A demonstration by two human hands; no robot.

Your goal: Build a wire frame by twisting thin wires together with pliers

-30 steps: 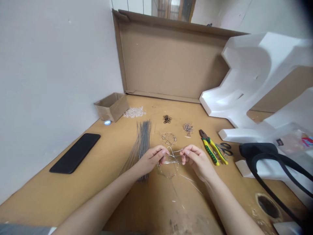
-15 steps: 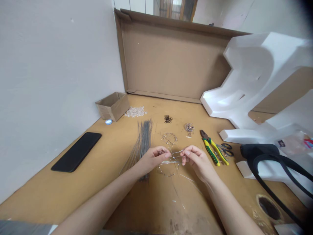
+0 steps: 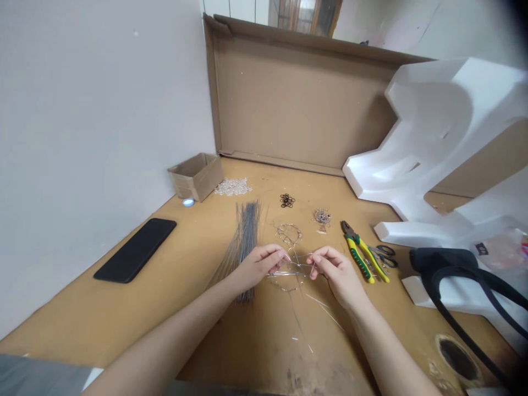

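Note:
Thin silvery wires [image 3: 297,265] cross between my two hands above the table. My left hand [image 3: 266,261] pinches the wire piece from the left, its fingertips closed. From the right, my right hand [image 3: 329,266] pinches the same piece between thumb and fingers. A ring of bent wire [image 3: 289,234] lies just beyond the hands, and another wire ring [image 3: 284,288] lies partly under them. Beside my left hand is a bundle of straight grey wires [image 3: 247,231], partly covered by my forearm.
Pliers [image 3: 363,253] and scissors [image 3: 385,256] lie right of my hands. Black rings [image 3: 287,201], a wire cluster [image 3: 322,215] and clear pieces [image 3: 234,186] lie farther back. A small box [image 3: 196,177] and black phone [image 3: 136,250] are left; white foam [image 3: 429,121] stands right.
The view has shifted slightly, so most things appear a little farther right. My fingers have moved slightly on the wires, and both hands still pinch them.

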